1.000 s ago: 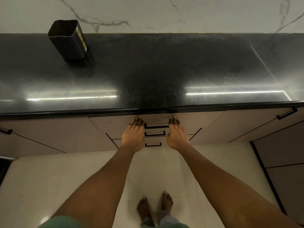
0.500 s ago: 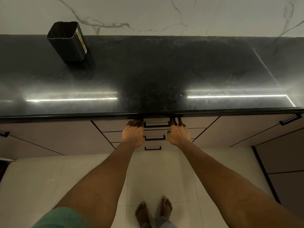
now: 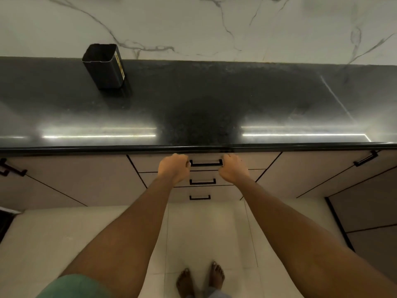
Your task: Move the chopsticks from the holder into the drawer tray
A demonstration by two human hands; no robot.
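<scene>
You've got both hands down at the drawer stack, tucked right under the front lip of the dark polished stone table (image 3: 193, 100). Your left hand (image 3: 174, 168) sits just left of the black bar handle (image 3: 206, 163) on the pale top drawer (image 3: 146, 163). Your right hand (image 3: 233, 168) sits just right of it. Both have the fingers curled in tight, knuckles up near the drawer front. Whether any fingertip touches that handle I can't tell, because the table edge shades them.

Count the drawers: three, stacked one under another, all closed flush. Each carries one black bar handle, so that's three in the column. There are two more black handles out wide, one on the far-left cabinet door (image 3: 10, 168) and one on the far-right cabinet door (image 3: 365, 158).

On the table there's one container, a single black rounded-square holder (image 3: 105, 67). It stands upright at the back left against the white veined marble wall (image 3: 214, 24), well apart from both hands. A yellowish label strip runs down its right side. Its mouth faces you, but the inside is dark and I can't tell what's in it. The chopsticks are not in sight, and the drawer tray is hidden behind that closed front.

Two bright light streaks lie across the table's front half. Below, two bare feet (image 3: 185, 281) stand on the pale floor tiles (image 3: 53, 233), with green cloth (image 3: 73, 284) at the lower left.
</scene>
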